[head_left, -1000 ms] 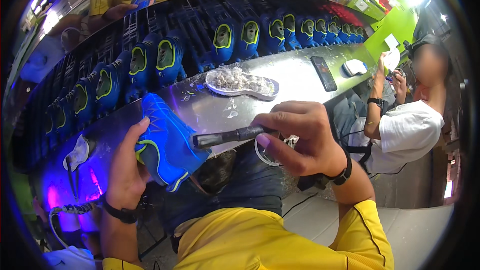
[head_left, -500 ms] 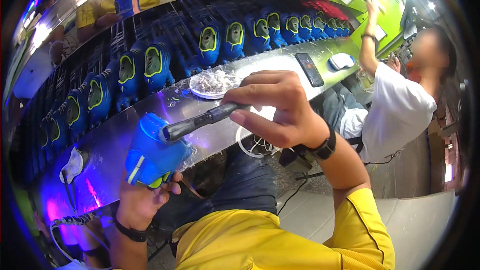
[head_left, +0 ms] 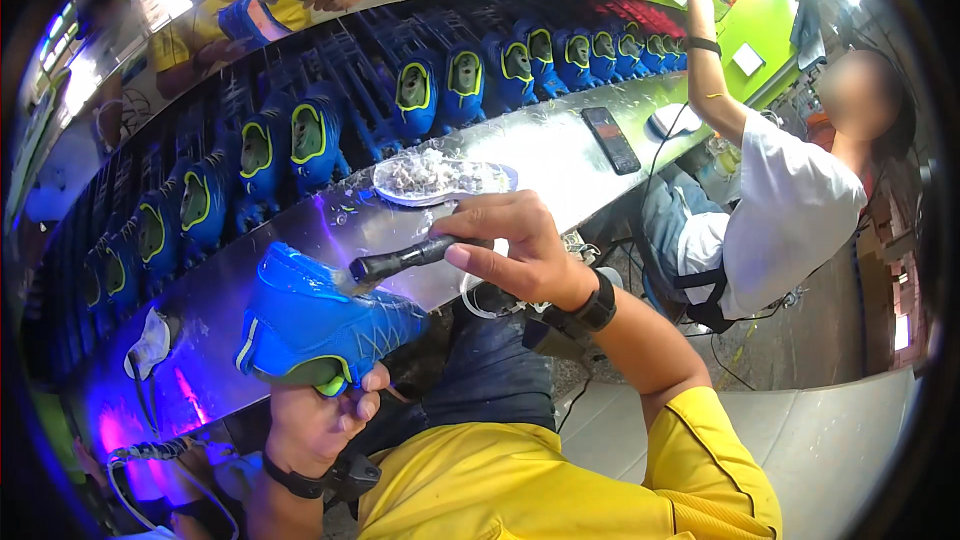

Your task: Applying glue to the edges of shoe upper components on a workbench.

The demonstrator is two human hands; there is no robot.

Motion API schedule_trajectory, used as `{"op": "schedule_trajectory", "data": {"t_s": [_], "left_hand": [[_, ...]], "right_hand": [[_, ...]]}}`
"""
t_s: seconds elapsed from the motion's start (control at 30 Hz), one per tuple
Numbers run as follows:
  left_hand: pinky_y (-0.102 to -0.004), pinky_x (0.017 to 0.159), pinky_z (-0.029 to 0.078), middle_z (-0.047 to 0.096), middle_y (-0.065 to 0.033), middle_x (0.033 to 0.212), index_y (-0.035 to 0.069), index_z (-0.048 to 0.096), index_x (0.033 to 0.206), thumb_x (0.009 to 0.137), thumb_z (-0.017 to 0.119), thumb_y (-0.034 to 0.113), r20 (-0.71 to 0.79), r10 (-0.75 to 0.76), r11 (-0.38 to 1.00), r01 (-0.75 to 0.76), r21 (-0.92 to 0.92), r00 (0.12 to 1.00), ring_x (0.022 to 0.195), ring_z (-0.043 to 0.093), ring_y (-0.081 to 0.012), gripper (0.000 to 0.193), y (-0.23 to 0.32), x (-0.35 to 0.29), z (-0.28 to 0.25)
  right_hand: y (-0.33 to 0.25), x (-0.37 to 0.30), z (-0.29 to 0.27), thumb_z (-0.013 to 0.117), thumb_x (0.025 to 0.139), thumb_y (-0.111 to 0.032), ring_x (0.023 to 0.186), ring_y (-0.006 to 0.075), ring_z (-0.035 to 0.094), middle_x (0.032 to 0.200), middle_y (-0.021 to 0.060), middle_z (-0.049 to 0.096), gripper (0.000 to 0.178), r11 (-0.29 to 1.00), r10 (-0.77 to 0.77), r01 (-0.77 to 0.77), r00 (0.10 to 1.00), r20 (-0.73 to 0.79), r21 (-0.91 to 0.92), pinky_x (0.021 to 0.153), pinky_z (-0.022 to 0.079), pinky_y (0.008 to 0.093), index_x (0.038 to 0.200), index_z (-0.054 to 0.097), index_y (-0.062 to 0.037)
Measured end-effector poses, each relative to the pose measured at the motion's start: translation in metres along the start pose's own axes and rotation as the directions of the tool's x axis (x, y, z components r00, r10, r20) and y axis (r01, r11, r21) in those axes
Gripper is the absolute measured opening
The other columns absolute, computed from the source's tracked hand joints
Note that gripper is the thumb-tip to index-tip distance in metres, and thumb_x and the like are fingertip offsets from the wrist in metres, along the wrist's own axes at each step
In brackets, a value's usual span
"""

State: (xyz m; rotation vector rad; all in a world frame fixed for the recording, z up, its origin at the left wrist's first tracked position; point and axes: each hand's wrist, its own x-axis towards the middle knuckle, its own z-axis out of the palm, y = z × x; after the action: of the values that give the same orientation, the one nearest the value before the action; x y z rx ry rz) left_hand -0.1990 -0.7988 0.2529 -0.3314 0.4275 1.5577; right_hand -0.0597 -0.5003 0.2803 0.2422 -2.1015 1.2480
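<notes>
The left hand [head_left: 318, 422] cups one blue shoe [head_left: 320, 325] from below, its fingers curled up against the sole, just in front of the steel counter [head_left: 560, 155]. The right hand [head_left: 520, 250] is closed around one black tool [head_left: 405, 258], whose tip touches the top of the shoe. Half a second ago the shoe sat further left with the tool higher; behind the counter stands a row of over a dozen blue shoes [head_left: 420, 95], and on it one sole [head_left: 440, 180] and one phone [head_left: 610, 140].
</notes>
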Motion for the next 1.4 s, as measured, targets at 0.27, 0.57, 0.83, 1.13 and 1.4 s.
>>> {"op": "schedule_trajectory", "data": {"t_s": [0.27, 0.57, 0.83, 1.13, 1.4], "left_hand": [[-0.0361, 0.054, 0.061, 0.066, -0.0280, 0.103, -0.001, 0.060, 0.132, 0.105, 0.053, 0.057, 0.003, 0.083, 0.981, -0.082, 0.177, 0.997, 0.073, 0.074, -0.0351, 0.064, -0.004, 0.013, -0.011], [-0.0437, 0.100, 0.060, 0.074, -0.0156, 0.127, -0.002, 0.062, 0.141, 0.101, 0.060, 0.023, 0.105, 0.395, 0.745, -0.385, 0.545, 0.913, 0.111, 0.074, -0.0270, 0.048, 0.042, 0.073, 0.006], [-0.0298, 0.069, 0.057, 0.075, -0.0068, 0.101, 0.003, 0.050, 0.160, 0.082, 0.084, 0.025, 0.304, 0.470, -0.385, -0.117, 0.915, 0.829, 0.084, 0.072, -0.0151, 0.088, 0.173, 0.222, 0.172], [-0.0443, 0.108, 0.054, 0.072, -0.0216, 0.136, 0.006, 0.071, 0.138, 0.078, 0.082, 0.054, 0.272, 0.497, -0.859, 0.422, 0.290, 0.824, 0.124, 0.070, -0.0363, 0.077, 0.250, 0.395, 0.166], [-0.0490, 0.109, 0.054, 0.071, -0.0227, 0.135, 0.015, 0.072, 0.137, 0.100, 0.057, 0.056, 0.239, 0.325, -0.931, 0.354, -0.088, 0.915, 0.127, 0.067, -0.0415, 0.058, 0.449, 0.361, 0.078]], "right_hand": [[0.012, -0.042, -0.002, 0.075, 0.098, -0.017, 0.069, 0.0168, 0.062, 0.079, 0.0099, 0.069, 0.025, 0.943, 0.332, -0.331, 0.943, -0.027, 0.027, 0.065, 0.048, 0.0331, 0.109, 0.078, 0.0057], [0.005, -0.065, -0.001, 0.072, 0.103, -0.018, 0.068, 0.0069, 0.058, 0.075, 0.0013, 0.068, 0.024, 0.878, 0.478, -0.473, 0.872, -0.105, 0.071, 0.060, 0.045, 0.0271, 0.109, 0.078, 0.0047], [0.013, -0.090, -0.034, 0.066, 0.106, -0.013, 0.073, 0.0045, 0.055, 0.076, -0.0011, 0.064, 0.023, 0.788, 0.614, -0.514, 0.685, -0.391, 0.339, 0.063, 0.042, 0.0233, 0.110, 0.076, 0.0071], [0.019, -0.107, -0.038, 0.069, 0.103, -0.012, 0.071, 0.0070, 0.059, 0.077, 0.0009, 0.068, 0.024, 0.761, 0.647, -0.600, 0.668, -0.369, 0.247, 0.063, 0.044, 0.0252, 0.114, 0.077, 0.0067], [0.002, -0.094, -0.027, 0.068, 0.101, -0.013, 0.071, 0.0073, 0.060, 0.078, 0.0027, 0.070, 0.023, 0.751, 0.660, -0.600, 0.657, -0.366, 0.277, 0.064, 0.045, 0.0247, 0.107, 0.078, 0.0071]]}}
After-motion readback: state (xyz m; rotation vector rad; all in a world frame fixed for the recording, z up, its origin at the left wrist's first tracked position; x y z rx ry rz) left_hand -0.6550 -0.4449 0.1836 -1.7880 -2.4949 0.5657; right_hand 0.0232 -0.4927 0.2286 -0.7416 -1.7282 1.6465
